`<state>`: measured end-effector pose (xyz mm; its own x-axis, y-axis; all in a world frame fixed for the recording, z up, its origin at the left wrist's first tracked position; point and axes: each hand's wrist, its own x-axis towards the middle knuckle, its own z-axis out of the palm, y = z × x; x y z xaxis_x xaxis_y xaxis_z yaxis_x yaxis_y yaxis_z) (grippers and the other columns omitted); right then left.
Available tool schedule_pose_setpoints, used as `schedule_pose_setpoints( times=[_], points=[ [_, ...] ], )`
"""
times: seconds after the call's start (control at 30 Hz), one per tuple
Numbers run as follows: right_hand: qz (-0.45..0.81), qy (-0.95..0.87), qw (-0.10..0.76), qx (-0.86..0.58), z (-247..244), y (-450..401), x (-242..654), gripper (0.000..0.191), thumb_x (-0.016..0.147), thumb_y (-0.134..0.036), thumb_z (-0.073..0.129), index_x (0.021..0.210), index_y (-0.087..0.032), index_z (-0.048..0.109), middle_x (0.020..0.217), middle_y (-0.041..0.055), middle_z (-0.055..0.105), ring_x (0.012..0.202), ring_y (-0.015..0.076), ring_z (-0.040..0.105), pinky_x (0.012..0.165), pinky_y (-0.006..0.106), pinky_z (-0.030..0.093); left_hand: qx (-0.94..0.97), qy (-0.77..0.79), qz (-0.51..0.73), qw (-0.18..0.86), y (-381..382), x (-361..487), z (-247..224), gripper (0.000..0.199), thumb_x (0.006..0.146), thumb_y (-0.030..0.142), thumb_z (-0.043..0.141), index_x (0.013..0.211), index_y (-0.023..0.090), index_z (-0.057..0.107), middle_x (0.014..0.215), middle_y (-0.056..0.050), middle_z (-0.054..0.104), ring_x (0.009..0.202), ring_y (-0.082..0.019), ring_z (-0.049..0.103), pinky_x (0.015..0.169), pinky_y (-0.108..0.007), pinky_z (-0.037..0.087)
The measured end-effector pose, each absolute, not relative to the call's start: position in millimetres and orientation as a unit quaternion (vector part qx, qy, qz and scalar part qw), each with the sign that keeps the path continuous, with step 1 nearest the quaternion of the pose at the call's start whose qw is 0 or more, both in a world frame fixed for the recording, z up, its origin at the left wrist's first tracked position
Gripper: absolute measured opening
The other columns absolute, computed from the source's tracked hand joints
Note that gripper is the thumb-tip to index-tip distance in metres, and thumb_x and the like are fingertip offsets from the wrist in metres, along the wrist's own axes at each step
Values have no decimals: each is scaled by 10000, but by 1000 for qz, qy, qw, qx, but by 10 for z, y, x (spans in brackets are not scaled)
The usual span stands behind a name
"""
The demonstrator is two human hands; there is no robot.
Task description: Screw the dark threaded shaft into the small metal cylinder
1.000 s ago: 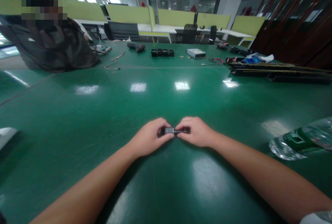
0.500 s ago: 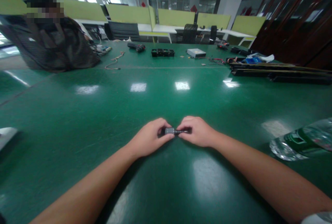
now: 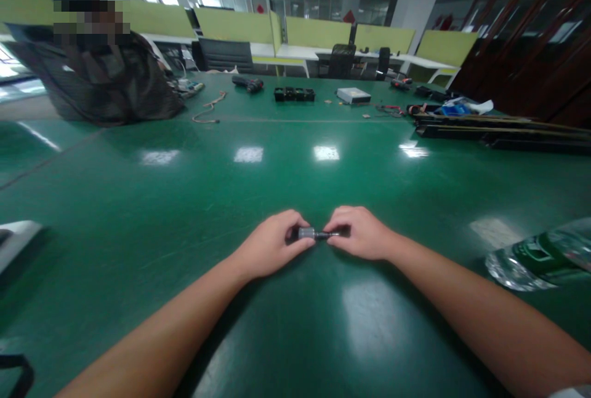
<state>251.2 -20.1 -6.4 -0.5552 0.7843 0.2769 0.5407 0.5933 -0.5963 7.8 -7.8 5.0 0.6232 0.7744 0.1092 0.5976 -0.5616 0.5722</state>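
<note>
Over the green tabletop [image 3: 258,195], both hands meet at a small grey cylindrical part with a thin dark shaft [image 3: 306,234]. My left hand [image 3: 272,245] pinches the thick grey end between thumb and fingers. The thin end points right, where my right hand [image 3: 362,235] closes thumb and fingertips on it. The part lies about level, its far ends partly covered by the fingers. It is too small and blurred to tell exactly what kind of part it is.
A plastic water bottle [image 3: 545,256] lies at the right. A white object [image 3: 18,244] shows at the left edge. Farther back are a dark bag [image 3: 115,87], a black row of fan-like units [image 3: 294,94], a silver box [image 3: 353,96], a cable [image 3: 206,116] and long black strips [image 3: 503,130].
The view has shifted slightly, so everything appears a little farther right. My right hand has drawn slightly away from the left, showing more of the thin shaft.
</note>
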Motion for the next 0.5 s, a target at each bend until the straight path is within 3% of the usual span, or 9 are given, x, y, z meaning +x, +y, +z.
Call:
schedule_pose_setpoints(
  times=[0.5],
  points=[
    [254, -839, 251, -410, -26, -196, 2574, 132, 762, -129, 713, 871, -171, 774, 797, 31, 696, 710, 138, 609, 661, 251, 454, 864, 400, 176, 251, -77, 71, 37, 233, 897, 425, 628, 975, 208, 660, 834, -2, 622, 729, -165, 566, 646, -276, 404]
  ],
)
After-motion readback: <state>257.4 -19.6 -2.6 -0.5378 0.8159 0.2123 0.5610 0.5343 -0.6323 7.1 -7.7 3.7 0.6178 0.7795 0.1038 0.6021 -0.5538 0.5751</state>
